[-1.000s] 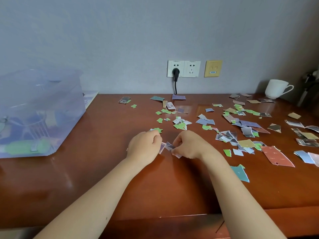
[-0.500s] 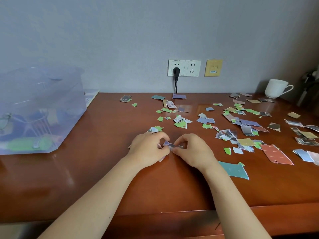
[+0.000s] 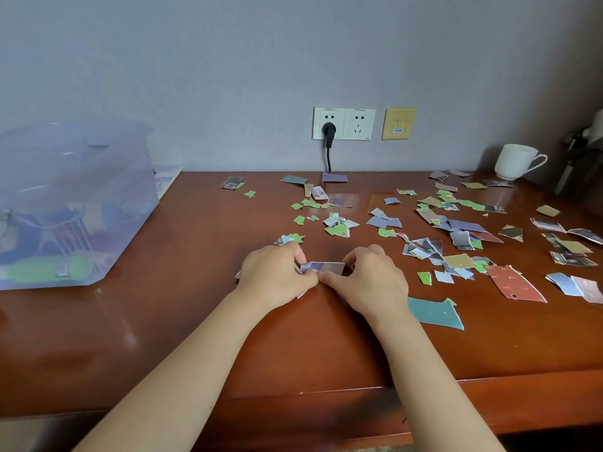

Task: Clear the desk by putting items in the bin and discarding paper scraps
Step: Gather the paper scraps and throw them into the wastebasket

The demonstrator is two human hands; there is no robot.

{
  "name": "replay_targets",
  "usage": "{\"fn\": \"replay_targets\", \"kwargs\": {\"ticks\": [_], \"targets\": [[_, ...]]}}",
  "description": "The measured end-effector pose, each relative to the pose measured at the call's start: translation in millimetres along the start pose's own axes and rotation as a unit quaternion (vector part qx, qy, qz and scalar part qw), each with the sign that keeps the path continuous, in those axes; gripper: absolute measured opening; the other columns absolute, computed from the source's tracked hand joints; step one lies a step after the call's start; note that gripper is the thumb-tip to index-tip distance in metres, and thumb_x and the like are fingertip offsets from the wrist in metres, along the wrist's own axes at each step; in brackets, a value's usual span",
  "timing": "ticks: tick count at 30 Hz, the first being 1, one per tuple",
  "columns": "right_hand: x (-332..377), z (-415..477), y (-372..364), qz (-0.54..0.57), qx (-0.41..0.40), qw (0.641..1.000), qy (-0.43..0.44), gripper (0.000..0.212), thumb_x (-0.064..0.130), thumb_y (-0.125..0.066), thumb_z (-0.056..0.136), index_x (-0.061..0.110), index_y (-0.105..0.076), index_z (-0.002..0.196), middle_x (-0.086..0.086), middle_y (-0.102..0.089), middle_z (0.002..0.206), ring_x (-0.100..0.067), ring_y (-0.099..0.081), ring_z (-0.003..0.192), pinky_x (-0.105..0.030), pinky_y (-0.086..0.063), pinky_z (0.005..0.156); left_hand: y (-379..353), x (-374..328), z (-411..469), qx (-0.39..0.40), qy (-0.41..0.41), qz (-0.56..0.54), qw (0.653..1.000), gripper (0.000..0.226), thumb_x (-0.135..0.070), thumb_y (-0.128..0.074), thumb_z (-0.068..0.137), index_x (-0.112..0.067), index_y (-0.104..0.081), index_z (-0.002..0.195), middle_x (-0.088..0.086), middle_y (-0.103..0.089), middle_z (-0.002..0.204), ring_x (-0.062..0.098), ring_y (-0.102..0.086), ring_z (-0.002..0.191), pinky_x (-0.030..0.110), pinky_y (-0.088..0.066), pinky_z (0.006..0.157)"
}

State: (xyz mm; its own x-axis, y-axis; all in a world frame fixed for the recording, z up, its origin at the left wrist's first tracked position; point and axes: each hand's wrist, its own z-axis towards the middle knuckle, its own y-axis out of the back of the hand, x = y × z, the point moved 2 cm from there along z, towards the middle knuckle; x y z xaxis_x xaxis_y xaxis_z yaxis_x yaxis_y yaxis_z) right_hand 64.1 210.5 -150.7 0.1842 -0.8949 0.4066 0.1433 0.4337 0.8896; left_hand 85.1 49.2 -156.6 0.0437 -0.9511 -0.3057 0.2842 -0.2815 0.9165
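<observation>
Partly hidden: 1 purple scrap (image 3: 323, 267) in the pinch of left hand (image 3: 274, 276) and right hand (image 3: 370, 282).

Head view (single), facing forward-down over desk (image 3: 163, 321), close.

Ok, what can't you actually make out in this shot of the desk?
Head view: the ends of the paper scrap, covered by the left hand and right hand.
Bin contents: blurred by its cloudy wall.
Dark object beside the cup: cut off by the right edge.
Print on the scattered scraps: too small.
</observation>
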Motion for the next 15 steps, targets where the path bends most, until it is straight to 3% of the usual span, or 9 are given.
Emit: {"fn": "replay_targets", "kwargs": {"ticks": [8,15], "targets": [[4.6,-0.4,-6.1,0.110,0.014,0.990,0.082,0.014,0.045,-0.067,0.084,0.031,-0.067,0.088,0.009,-0.051,0.089,-0.011,-0.052,0.083,-0.029,-0.039,0.068,1.6,8.5,-2.2,0.019,-0.001,-0.071,0.997,0.014,-0.042,-0.061,0.085,-0.033,-0.053,0.092,-0.010,-0.063,0.079,0.011,-0.059,0.077,0.031,-0.051,0.066],[10.9,0.7,-9.0,0.173,0.009,0.976,0.132,0.014,0.034,-0.058,0.092,0.026,-0.061,0.081,0.009,-0.059,0.083,-0.008,-0.050,0.078,-0.025,-0.037,0.061,2.4,12.5,-1.3,0.023,-0.019,-0.227,0.974,0.002,-0.035,-0.054,0.094,-0.036,-0.055,0.092,-0.010,-0.064,0.076,0.008,-0.063,0.078,0.029,-0.047,0.064]]}}
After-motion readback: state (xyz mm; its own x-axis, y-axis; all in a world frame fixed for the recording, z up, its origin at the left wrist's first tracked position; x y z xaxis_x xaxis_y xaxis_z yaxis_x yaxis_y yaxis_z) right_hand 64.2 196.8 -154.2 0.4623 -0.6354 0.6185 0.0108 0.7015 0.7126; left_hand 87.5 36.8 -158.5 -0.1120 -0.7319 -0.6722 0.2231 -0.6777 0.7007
